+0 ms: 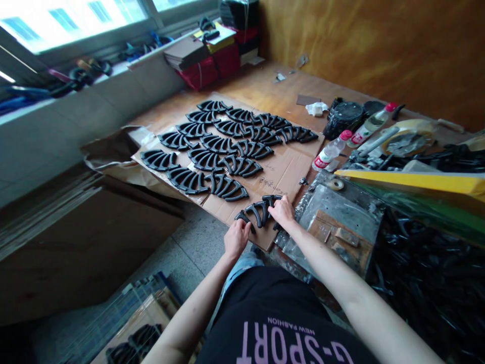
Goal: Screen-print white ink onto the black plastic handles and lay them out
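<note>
A fan of black curved plastic pieces (258, 210) lies at the near edge of a flat cardboard sheet (288, 167). My left hand (235, 238) rests at the fan's left end, fingers curled onto one piece. My right hand (282, 211) presses down on the fan's right end with bent fingers. Several more fans of the same black pieces (223, 146) are laid out in rows across the cardboard further away.
A dark pile of loose black parts (428, 273) fills the right side. Near it lie a metal plate (341, 212), two plastic bottles (331, 150), a tape roll (335, 184) and a yellow strip (413, 182). A cardboard box (91, 242) stands at left.
</note>
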`<state>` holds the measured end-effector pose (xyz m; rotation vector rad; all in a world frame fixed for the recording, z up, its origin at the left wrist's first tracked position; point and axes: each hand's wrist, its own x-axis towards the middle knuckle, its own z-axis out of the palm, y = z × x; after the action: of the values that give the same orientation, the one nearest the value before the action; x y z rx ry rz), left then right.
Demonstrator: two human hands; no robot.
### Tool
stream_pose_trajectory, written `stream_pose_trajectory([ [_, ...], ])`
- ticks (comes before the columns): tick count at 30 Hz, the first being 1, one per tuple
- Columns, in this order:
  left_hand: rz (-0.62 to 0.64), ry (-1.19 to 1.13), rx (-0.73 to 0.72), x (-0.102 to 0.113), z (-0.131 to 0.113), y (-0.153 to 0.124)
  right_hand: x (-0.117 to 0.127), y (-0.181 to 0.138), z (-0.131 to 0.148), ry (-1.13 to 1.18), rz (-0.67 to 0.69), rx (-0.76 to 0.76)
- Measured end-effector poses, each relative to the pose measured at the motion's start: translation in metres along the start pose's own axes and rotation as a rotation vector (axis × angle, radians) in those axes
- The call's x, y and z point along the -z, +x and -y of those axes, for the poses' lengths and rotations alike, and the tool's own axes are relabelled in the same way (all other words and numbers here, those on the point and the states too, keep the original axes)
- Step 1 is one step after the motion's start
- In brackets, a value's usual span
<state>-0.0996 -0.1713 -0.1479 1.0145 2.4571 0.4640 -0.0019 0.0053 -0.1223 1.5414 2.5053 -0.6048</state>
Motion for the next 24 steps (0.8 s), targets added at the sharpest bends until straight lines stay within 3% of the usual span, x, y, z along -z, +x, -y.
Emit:
stream_pose_trajectory([
  [2,-0.067,-0.011,-0.143,-0.003,-0.006,-0.008,0.001,0.003,-0.002,-0.016,-0.002,0.011],
  [4,-0.034,0.029,-0.217,-0.006,-0.014,-0.011,0.001,0.007,-0.005,-0.049,-0.003,0.027],
  [12,0.095,0.121,-0.194,-0.006,-0.035,0.008,0.005,0.006,-0.011,-0.146,-0.017,0.038],
  [15,0.097,0.115,-0.179,-0.004,-0.031,0.009,0.004,0.003,-0.011,-0.152,-0.034,0.050],
  [20,0.124,0.169,-0.290,0.002,-0.012,0.007,0.006,0.000,-0.017,-0.179,-0.021,0.019],
  [24,0.086,0.201,-0.253,0.007,-0.002,0.007,0.006,-0.002,-0.017,-0.189,-0.013,-0.001],
])
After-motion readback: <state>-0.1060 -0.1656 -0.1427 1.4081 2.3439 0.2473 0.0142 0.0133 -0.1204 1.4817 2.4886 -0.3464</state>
